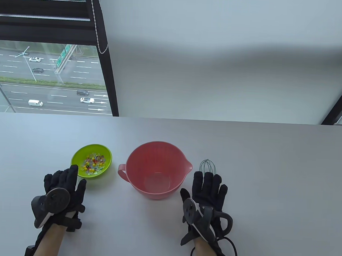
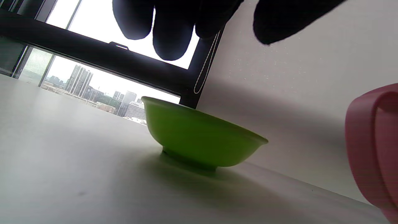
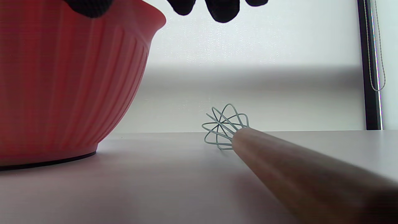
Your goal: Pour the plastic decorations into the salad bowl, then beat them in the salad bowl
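A small green bowl (image 1: 91, 160) (image 2: 199, 137) holds several coloured plastic decorations (image 1: 93, 163). To its right stands the pink salad bowl (image 1: 156, 170) (image 2: 373, 146) (image 3: 62, 81), with a handle and a spout. A whisk (image 1: 207, 166) (image 3: 225, 127) with a wooden handle (image 3: 295, 168) lies to the right of the pink bowl. My left hand (image 1: 66, 184) hovers open just in front of the green bowl, fingertips near its rim. My right hand (image 1: 209, 188) is open above the whisk's handle and hides it in the table view.
The white table (image 1: 272, 167) reaches back to a window and a drawn blind. Cables trail from my right wrist at the front edge.
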{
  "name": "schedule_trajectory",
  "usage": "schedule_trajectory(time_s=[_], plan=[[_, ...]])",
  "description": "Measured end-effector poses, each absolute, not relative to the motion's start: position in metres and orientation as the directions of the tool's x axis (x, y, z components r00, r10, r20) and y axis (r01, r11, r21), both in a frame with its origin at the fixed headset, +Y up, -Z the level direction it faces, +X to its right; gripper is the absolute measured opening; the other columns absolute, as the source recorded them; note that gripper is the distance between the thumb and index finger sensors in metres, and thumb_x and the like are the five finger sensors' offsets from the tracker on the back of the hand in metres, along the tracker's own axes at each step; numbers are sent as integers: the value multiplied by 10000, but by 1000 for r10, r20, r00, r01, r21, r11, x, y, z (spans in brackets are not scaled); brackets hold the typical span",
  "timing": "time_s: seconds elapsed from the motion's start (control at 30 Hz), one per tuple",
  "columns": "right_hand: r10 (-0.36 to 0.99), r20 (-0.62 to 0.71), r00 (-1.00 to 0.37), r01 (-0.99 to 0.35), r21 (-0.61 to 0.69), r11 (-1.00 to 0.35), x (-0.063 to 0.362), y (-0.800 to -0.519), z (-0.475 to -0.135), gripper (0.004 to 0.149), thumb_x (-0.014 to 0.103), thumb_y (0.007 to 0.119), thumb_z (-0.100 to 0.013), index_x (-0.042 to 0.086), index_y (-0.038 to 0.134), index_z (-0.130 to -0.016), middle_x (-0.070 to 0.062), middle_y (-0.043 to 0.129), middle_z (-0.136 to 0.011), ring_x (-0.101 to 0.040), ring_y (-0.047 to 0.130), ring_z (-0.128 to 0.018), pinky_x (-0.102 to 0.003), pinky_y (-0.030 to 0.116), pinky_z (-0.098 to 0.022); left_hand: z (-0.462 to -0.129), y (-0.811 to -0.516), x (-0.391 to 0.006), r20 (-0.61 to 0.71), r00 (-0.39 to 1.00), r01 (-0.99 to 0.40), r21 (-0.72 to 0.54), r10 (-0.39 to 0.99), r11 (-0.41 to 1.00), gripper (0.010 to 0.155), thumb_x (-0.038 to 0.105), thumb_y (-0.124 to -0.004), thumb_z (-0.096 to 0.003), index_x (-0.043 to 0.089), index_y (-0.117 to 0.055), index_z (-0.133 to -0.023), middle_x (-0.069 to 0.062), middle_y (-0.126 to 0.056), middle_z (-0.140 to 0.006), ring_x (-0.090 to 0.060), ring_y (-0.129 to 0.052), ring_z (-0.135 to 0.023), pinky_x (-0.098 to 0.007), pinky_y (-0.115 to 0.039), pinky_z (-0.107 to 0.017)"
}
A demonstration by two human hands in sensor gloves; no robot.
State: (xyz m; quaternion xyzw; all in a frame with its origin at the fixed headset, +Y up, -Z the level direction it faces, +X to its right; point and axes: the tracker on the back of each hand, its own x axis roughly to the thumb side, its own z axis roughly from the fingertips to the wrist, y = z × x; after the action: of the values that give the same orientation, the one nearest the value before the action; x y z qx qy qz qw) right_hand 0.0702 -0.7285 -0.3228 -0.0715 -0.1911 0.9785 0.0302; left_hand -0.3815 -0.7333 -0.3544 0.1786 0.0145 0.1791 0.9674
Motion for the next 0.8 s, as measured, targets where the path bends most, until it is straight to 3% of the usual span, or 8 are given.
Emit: schedule_trajectory(time_s=[0.1, 0.23, 0.37, 0.57, 0.67, 0.8], plan=[[93, -129, -987, -38, -378, -925, 71, -728, -323, 776, 721, 549, -539, 302, 331, -1155, -42, 376, -1204, -369, 346, -1086, -561, 244, -764, -362, -734, -394, -50, 906, -377, 360, 421, 854, 692, 555, -686, -568, 168, -542, -1123, -131, -728, -994, -452, -637, -968, -636, -325, -771], [100, -127, -987, -44, -380, -924, 71, -729, -323, 772, 719, 551, -540, 303, 342, -1155, -49, 384, -1202, -375, 358, -1082, -566, 244, -763, -376, -745, -411, -180, 828, -477, 276, 532, 835, 700, 594, -681, -573, 223, -509, -1140, -135, -749, -948, -451, -671, -917, -639, -335, -762], [109, -129, -986, -54, -376, -925, 71, -730, -324, 769, 718, 550, -541, 302, 348, -1155, -47, 395, -1200, -377, 370, -1080, -569, 245, -763, -386, -752, -422, -283, 741, -559, 242, 609, 793, 812, 638, -698, -567, 116, -444, -1133, -131, -756, -929, -449, -692, -891, -636, -358, -754], [117, -133, -984, -61, -370, -927, 72, -730, -324, 766, 718, 553, -540, 296, 368, -1152, -48, 433, -1191, -380, 397, -1073, -571, 252, -761, -400, -760, -428, -395, 602, -678, 206, 694, 706, 808, 606, -769, -550, 45, -535, -1084, -99, -860, -799, -423, -782, -808, -625, -420, -738], [131, -133, -982, -73, -370, -926, 72, -731, -324, 764, 716, 555, -539, 290, 386, -1150, -49, 457, -1185, -380, 409, -1070, -571, 256, -761, -404, -763, -426, -421, 642, -620, 208, 641, 757, 773, 590, -793, -535, 36, -619, -1045, -60, -917, -718, -372, -836, -752, -609, -466, -728], [143, -131, -981, -86, -369, -925, 72, -732, -324, 759, 714, 557, -540, 285, 404, -1147, -50, 476, -1179, -380, 421, -1067, -571, 261, -759, -407, -763, -425, -423, 579, -684, 212, 697, 697, 688, 553, -807, -534, 42, -729, -988, -32, -969, -644, -353, -883, -704, -598, -498, -720]])
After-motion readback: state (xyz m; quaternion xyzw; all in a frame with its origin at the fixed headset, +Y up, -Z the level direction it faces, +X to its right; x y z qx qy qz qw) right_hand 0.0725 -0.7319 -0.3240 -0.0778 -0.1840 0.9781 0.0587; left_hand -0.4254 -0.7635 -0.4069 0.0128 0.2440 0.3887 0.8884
